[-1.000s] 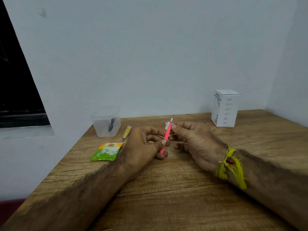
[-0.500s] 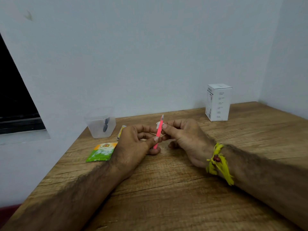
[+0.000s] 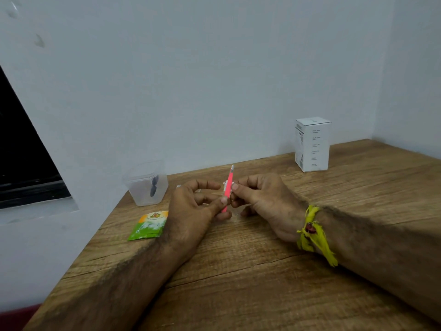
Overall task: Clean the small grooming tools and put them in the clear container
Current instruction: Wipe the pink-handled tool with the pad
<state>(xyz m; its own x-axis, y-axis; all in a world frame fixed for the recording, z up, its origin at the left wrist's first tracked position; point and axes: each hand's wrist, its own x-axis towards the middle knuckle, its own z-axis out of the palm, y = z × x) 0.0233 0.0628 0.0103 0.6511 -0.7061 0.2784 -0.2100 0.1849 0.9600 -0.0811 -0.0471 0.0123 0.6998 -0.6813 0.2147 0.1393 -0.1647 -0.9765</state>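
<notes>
A slim pink tool (image 3: 229, 181) stands nearly upright between my hands over the wooden table (image 3: 250, 271). My left hand (image 3: 193, 211) pinches its lower end between thumb and finger. My right hand (image 3: 265, 199) pinches a small white wipe (image 3: 225, 185) against the middle of the tool. The clear container (image 3: 146, 185) stands at the back left near the wall, with a dark tool (image 3: 154, 186) inside it.
A green and orange sachet (image 3: 149, 225) lies left of my left hand. A white carton (image 3: 312, 144) stands at the back right by the wall. A small object (image 3: 178, 186) behind my left hand is mostly hidden. The table's left edge runs close to the container.
The view has tilted so everything sits lower in the frame. Both hands keep their hold on the pink tool; the yellow tool by the container is now hidden behind my left hand.
</notes>
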